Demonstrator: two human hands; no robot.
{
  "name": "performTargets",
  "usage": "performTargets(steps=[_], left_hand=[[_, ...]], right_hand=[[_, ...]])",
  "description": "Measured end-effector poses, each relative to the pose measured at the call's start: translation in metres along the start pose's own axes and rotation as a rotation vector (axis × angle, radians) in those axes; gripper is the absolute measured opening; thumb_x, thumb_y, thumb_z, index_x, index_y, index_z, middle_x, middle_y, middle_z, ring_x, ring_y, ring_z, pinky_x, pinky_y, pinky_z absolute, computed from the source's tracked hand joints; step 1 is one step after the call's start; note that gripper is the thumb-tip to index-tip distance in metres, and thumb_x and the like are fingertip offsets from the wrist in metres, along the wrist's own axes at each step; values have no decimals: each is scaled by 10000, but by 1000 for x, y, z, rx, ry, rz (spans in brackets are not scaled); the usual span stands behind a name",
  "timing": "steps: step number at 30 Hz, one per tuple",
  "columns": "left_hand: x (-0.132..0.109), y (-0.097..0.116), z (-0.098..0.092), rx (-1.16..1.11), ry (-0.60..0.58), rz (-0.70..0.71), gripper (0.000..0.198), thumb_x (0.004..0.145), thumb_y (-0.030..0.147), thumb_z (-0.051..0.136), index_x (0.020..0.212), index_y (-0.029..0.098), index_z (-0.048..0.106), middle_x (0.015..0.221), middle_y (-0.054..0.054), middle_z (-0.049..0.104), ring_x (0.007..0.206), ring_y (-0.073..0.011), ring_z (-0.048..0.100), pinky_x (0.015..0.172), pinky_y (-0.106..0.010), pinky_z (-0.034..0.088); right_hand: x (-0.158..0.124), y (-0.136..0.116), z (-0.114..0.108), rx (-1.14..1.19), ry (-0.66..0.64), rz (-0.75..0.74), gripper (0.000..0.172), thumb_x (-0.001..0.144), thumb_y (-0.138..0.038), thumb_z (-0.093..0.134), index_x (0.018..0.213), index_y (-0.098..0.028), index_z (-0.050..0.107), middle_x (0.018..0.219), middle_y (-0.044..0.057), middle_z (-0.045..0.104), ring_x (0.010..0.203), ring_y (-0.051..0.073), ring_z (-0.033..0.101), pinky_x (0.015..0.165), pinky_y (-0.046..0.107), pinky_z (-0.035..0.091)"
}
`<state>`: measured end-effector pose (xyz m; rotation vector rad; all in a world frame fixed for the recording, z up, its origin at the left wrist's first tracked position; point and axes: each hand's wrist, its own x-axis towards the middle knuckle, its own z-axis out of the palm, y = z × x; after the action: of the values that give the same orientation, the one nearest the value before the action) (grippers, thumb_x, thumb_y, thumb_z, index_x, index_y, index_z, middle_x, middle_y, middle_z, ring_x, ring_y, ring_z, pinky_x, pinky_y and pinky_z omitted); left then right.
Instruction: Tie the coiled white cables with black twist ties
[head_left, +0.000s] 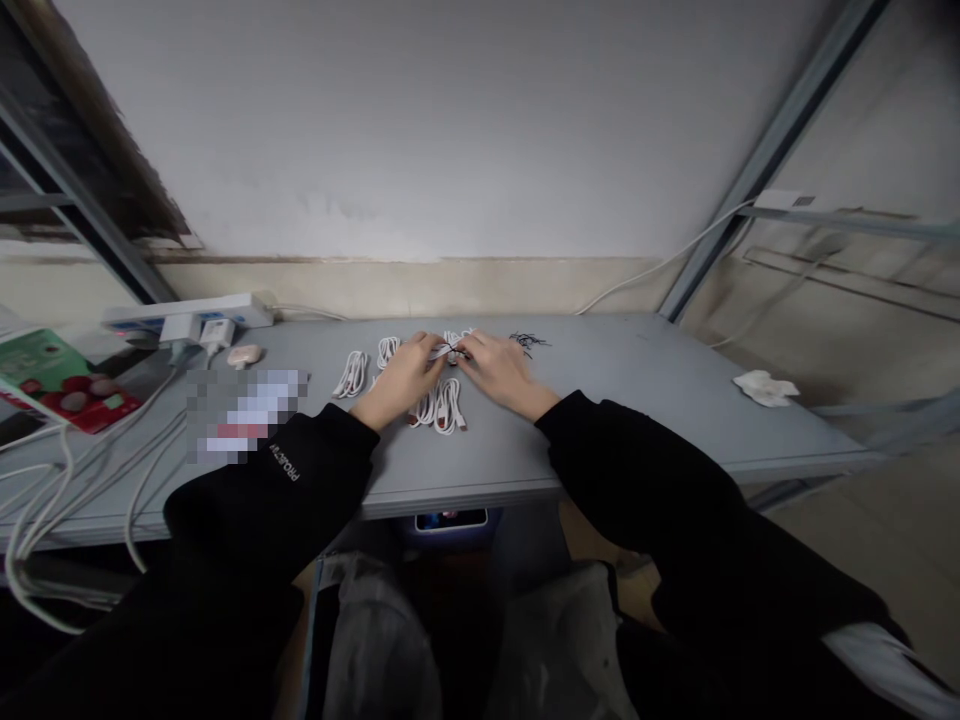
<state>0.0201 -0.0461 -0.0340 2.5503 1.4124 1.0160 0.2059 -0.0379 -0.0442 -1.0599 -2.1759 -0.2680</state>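
My left hand and my right hand meet over the middle of a grey table. Both are closed on a coiled white cable held between their fingertips. Several more bundled white cables lie around them: one to the left, one behind my left hand, and a couple just in front of my wrists. A small heap of black twist ties lies right of my right hand.
A white power strip with plugs sits at the back left, its white cords hanging off the table's left front. A colourful packet lies far left. A crumpled white tissue rests near the right edge. Bags stand under the table.
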Motion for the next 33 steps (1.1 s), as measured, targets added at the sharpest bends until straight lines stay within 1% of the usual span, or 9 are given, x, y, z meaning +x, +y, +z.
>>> performTargets(steps=[2,5,11,14,17,22,25,33], left_hand=[[0,1,-2,14,-18,11,158,947,219,507,1045,167,619,1033,-106,654,967,-244,629,895,-385,486],[-1,4,-6,41,-57,27,148,947,238,507,997,168,627,975,-101,658,932,-246,631,859,-374,486],[-2,14,-12,139,-70,11,154,948,224,501,952,154,638,927,-95,639,874,-235,629,789,-348,483],[-1,16,-12,182,-71,5,156,943,208,502,960,152,646,933,-94,632,847,-227,629,770,-343,486],[-1,15,-11,180,-56,16,149,940,208,512,937,154,650,915,-89,631,824,-218,628,757,-335,490],[-2,10,-7,96,-15,54,169,948,223,510,964,163,667,868,-67,647,812,-206,632,761,-321,492],[-2,8,-6,94,-3,49,177,946,225,512,959,160,676,862,-67,655,808,-202,634,760,-316,489],[-1,7,-4,86,-4,41,186,943,234,516,929,161,686,857,-74,660,808,-207,630,761,-325,482]], right_hand=[[0,-3,-1,-114,-6,-43,179,992,-220,508,940,-181,675,920,74,692,724,174,551,624,304,288],[-1,-8,-2,-221,-30,-68,247,1019,-214,450,941,-168,680,918,85,703,755,181,569,639,313,289],[-2,-19,-5,-355,-145,-27,299,1042,-201,384,1023,-146,678,1014,100,720,868,205,601,663,326,281],[-2,-22,-6,-380,-160,-8,305,1045,-204,374,1048,-151,675,1016,100,715,873,208,597,663,329,276],[-2,-22,-6,-386,-140,1,303,1042,-200,378,1040,-148,677,1002,108,702,854,207,589,671,329,289],[-2,-19,-7,-372,-102,-90,304,1031,-151,379,1108,-150,673,1065,110,687,907,210,574,718,326,326],[-2,-18,-7,-375,-104,-105,314,1032,-144,368,1123,-149,669,1101,108,689,936,219,570,734,334,330],[-2,-26,-8,-429,-165,-37,335,1029,-128,327,1105,-111,654,1071,142,688,978,254,574,756,351,357]])
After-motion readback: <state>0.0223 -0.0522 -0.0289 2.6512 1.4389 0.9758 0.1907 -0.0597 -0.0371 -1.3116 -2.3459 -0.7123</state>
